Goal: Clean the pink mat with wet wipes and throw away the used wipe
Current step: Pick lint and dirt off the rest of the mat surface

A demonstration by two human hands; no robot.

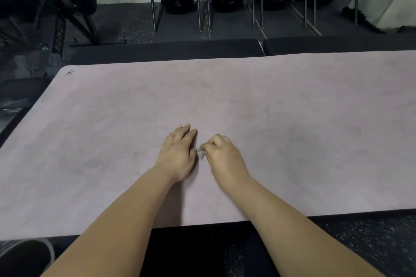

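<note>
The left hand lay flat on the dusty-pink rectangular mat, fingers straight and pressed together. Just beside it, the right hand pinched a small crumpled white wipe. A thin dark logo mark sat at the mat's far left corner. Lettering on the black metal frame beyond was too blurred to read.

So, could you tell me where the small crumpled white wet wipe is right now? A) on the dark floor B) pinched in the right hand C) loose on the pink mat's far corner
B: the small crumpled white wet wipe pokes out of the curled fingers of the right hand, beside the left hand lying flat on the pink rectangular mat.
</note>
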